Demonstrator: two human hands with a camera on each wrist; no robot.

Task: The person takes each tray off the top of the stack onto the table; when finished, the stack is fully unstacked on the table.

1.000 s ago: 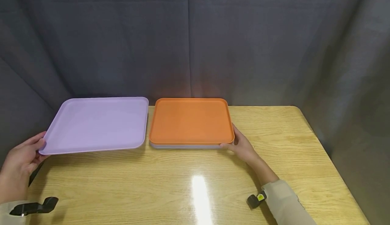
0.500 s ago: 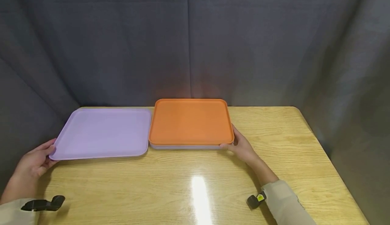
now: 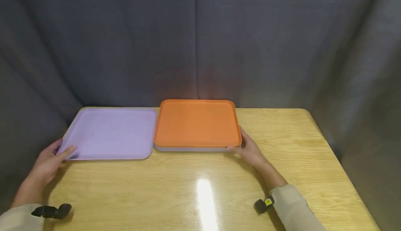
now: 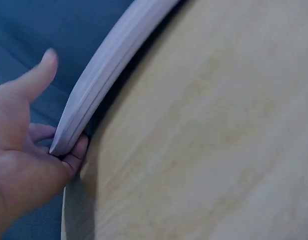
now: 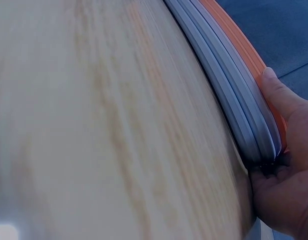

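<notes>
With our left hand (image 3: 50, 161) pinching the lilac tray (image 3: 112, 133) flat on the bench (image 3: 200, 185), and right hand (image 3: 249, 149) seemingly gripping the orange-topped stack (image 3: 196, 124), we should let go gently.

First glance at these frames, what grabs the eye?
The orange tray at the table's back centre, topping a stack of greyish trays; the right hand grips the stack's near right corner. Beside it on the left lies a lilac tray, the left hand pinching its near left corner.
</notes>
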